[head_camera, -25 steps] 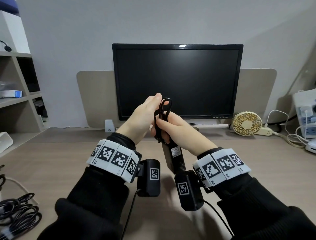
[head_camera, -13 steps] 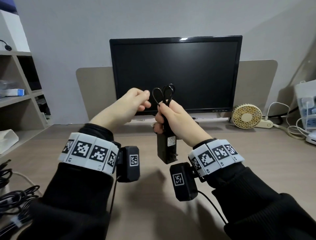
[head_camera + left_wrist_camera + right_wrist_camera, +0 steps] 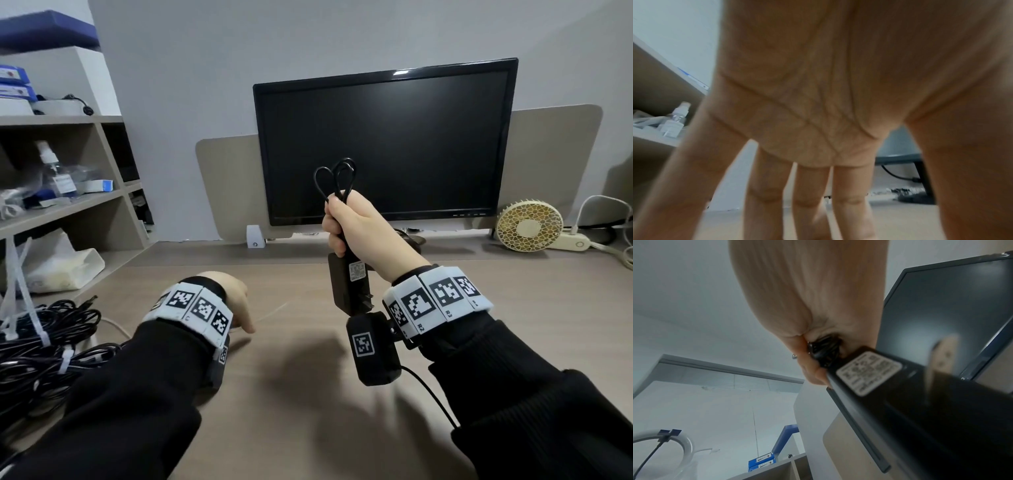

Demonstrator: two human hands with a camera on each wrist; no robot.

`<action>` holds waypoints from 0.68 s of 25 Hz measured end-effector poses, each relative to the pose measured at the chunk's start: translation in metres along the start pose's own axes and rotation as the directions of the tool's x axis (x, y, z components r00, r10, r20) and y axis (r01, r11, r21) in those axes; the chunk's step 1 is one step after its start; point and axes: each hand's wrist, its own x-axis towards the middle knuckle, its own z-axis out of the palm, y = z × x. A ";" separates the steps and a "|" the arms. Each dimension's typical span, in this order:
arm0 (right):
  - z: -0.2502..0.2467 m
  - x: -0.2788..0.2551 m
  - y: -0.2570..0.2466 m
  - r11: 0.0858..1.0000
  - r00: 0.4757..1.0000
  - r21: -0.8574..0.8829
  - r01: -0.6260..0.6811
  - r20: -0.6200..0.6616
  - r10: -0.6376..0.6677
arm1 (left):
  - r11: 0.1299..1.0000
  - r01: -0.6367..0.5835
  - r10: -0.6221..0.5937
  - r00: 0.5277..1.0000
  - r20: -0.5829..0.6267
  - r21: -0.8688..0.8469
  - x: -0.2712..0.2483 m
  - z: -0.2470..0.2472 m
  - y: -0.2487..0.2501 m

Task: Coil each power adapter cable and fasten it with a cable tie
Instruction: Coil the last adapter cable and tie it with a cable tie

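Note:
My right hand (image 3: 347,228) grips a black coiled cable (image 3: 336,178) in front of the monitor, with two loops sticking up above the fist. The black power adapter (image 3: 349,284), white label showing, hangs below that fist. In the right wrist view the cable bundle (image 3: 826,344) is squeezed in the right hand (image 3: 812,308), and the adapter (image 3: 900,395) with a metal prong (image 3: 939,356) fills the right side. My left hand (image 3: 236,299) is low over the desk, fingers straight and pointing down, holding nothing (image 3: 812,194). A thin white cable tie (image 3: 274,310) lies just right of it.
A pile of black cables (image 3: 37,346), some bound with white ties, lies at the desk's left edge, with loose white ties (image 3: 17,287) standing beside it. Shelves (image 3: 68,205) stand on the left, a monitor (image 3: 387,144) behind, and a small fan (image 3: 529,226) at the back right.
My left hand has let go of the cable loops and dropped down and left to the desk. The right hand keeps gripping the coil and adapter, raised slightly.

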 end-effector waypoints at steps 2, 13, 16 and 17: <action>-0.002 -0.001 -0.003 1.000 1.000 -0.002 0.009 -0.016 -0.009 | 1.000 0.019 -0.019 1.000 0.008 0.022 0.004 0.000 0.007; -0.009 -0.003 -0.010 0.996 1.000 0.087 -0.024 -0.016 0.025 | 0.745 -0.433 0.012 0.770 -0.638 -0.508 -0.002 -0.029 0.021; -0.007 -0.002 -0.009 0.999 1.000 0.048 -0.016 -0.016 0.017 | 0.520 -0.683 -0.227 0.469 -0.854 -0.513 -0.010 -0.033 0.037; -0.007 -0.002 -0.008 0.999 1.000 0.034 -0.020 -0.020 0.020 | 0.473 -0.739 -0.268 0.397 -0.878 -0.479 -0.011 -0.032 0.042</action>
